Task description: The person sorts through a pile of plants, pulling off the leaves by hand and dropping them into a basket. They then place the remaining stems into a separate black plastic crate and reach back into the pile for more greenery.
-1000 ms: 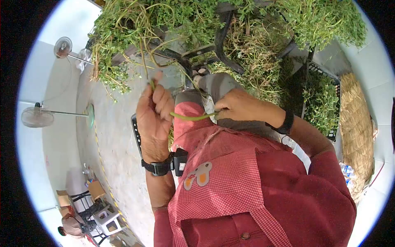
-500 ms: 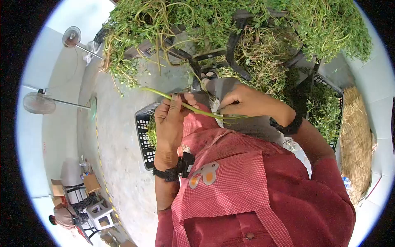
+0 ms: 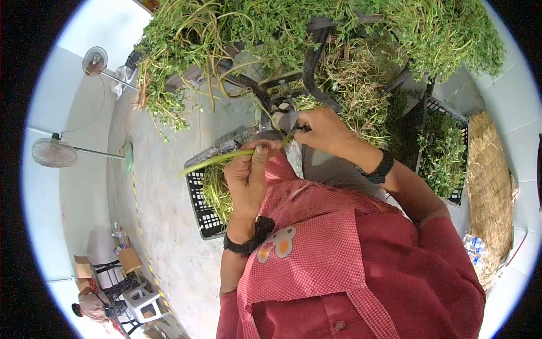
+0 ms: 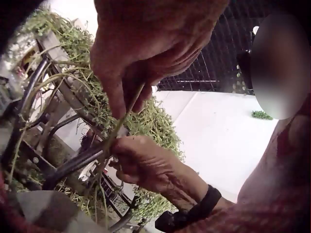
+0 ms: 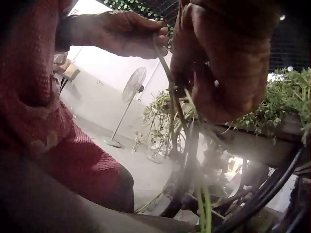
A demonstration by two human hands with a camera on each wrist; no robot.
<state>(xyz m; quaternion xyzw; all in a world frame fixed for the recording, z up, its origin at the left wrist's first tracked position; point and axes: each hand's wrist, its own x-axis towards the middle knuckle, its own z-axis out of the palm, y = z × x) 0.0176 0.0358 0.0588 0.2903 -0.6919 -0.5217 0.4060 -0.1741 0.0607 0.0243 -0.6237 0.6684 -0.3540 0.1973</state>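
Note:
A long green stem (image 3: 217, 160) runs between both hands above the person's lap. My left hand (image 3: 248, 175) pinches it with thumb and fingers near its middle, the free end pointing left over a black crate (image 3: 197, 195). My right hand (image 3: 319, 129) grips the stem's other end close to the dark metal frame (image 3: 310, 62). In the left wrist view the left fingers (image 4: 116, 97) pinch the stem (image 4: 121, 124) above the right hand (image 4: 146, 162). In the right wrist view the right hand (image 5: 228, 73) holds the stem (image 5: 177, 109) and the left hand (image 5: 131, 34) is behind it.
A big heap of green leafy plants (image 3: 440, 34) lies on the frame ahead. The black crate by the left knee holds cut stems; another black crate (image 3: 446, 152) of greens stands right, beside a woven basket (image 3: 494, 186). Standing fans (image 3: 53, 152) and another seated person (image 3: 93, 302) are left.
The right hand moved up and forward toward the frame. The left hand slid along the stem, whose free end now points left and down over the crate.

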